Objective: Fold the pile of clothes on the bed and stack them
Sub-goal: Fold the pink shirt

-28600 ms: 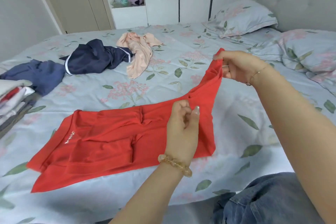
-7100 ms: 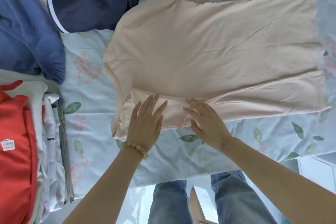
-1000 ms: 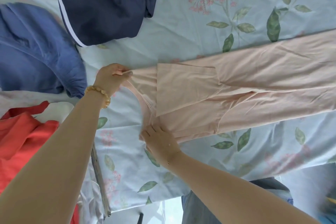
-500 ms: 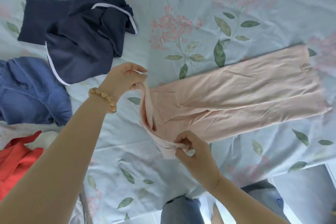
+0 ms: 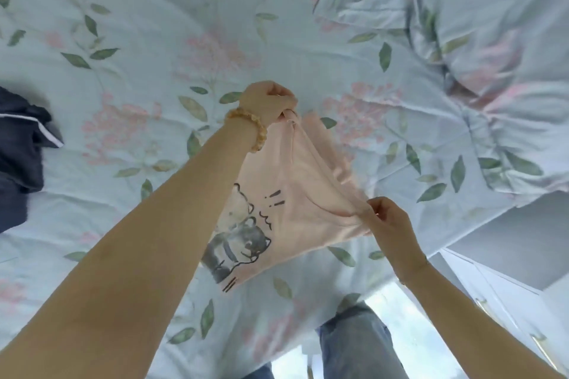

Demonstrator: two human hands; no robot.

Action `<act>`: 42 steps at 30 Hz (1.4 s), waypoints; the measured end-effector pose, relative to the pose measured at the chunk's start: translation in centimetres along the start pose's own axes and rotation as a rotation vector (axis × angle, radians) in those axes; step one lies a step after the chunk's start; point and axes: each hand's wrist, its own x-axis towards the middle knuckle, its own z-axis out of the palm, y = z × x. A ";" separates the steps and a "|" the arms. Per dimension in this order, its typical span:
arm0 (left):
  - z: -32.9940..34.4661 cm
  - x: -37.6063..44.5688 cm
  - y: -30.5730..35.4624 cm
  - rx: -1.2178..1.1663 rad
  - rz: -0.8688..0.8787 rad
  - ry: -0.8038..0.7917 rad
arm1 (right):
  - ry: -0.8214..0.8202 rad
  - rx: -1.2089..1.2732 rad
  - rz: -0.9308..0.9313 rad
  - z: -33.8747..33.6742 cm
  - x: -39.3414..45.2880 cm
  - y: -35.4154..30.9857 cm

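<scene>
A peach T-shirt (image 5: pixel 295 194) with a grey cartoon bear print is folded over on itself on the floral bed sheet (image 5: pixel 138 55). My left hand (image 5: pixel 268 101) grips its far corner, fingers curled tight around the fabric. At the near corner my right hand (image 5: pixel 385 218) pinches the shirt's edge. The collar end is lifted between my hands, printed side up. The folded stack is out of view.
A crumpled navy garment with white piping (image 5: pixel 18 148) lies at the left edge. A rumpled floral duvet (image 5: pixel 462 55) fills the upper right. The bed's near edge runs along the bottom, with my jeans (image 5: pixel 357 344) and a white cabinet (image 5: pixel 508 301) below it.
Both hands carried the shirt's collar end rightward over the rest, folding it in half and showing the bear print. The view swung right, so the blue garment and red stack are gone from sight.
</scene>
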 end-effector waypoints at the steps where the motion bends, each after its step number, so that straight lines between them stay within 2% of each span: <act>1: 2.0 1.4 0.5 0.034 0.003 -0.021 | 0.011 0.018 0.026 -1.4 1.4 0.3; 4: 6.7 5.0 0.4 0.129 0.007 -0.053 | 0.039 0.089 0.137 -3.9 5.0 1.2; 7: 7.8 6.3 -1.2 0.313 0.082 -0.152 | 0.077 0.178 0.270 -4.2 6.6 2.3; 9: 6.4 6.0 -2.8 0.390 0.133 -0.147 | 0.187 0.227 0.286 -3.4 6.6 2.9; 11: 3.9 5.4 -4.7 0.481 0.161 -0.073 | 0.340 0.338 0.334 -2.0 5.8 3.2; 13: 1.4 4.9 -6.5 0.562 0.084 -0.084 | 0.394 0.559 0.493 -0.1 4.7 3.2; 15: -0.4 4.3 -8.0 0.627 -0.016 -0.172 | 0.329 0.720 0.654 2.0 3.4 3.1; 16: -0.8 4.1 -8.5 0.630 -0.045 -0.202 | 0.299 0.737 0.674 2.9 2.9 3.2; 22: 0.6 4.6 -8.0 0.597 -0.102 -0.342 | 0.174 0.822 0.548 4.7 3.6 2.7; 25: 1.0 4.1 -7.6 0.478 -0.172 -0.372 | 0.027 0.868 0.471 4.6 4.4 2.1; 29: -0.6 1.1 -7.9 0.219 -0.134 -0.325 | -0.117 0.869 0.328 4.4 3.1 0.5; 32: -3.7 -2.6 -8.4 0.027 -0.100 -0.256 | -0.126 0.739 0.160 4.4 0.7 -1.7; 36: -9.5 -9.5 -9.1 -0.349 -0.009 -0.280 | -0.143 0.529 -0.129 5.9 -4.3 -6.0; 39: -14.0 -14.9 -10.3 -0.432 0.097 -0.198 | -0.121 0.446 -0.295 7.6 -8.5 -8.7; 42: -18.7 -21.2 -11.6 -0.493 0.195 -0.127 | -0.144 0.405 -0.349 10.0 -13.2 -10.8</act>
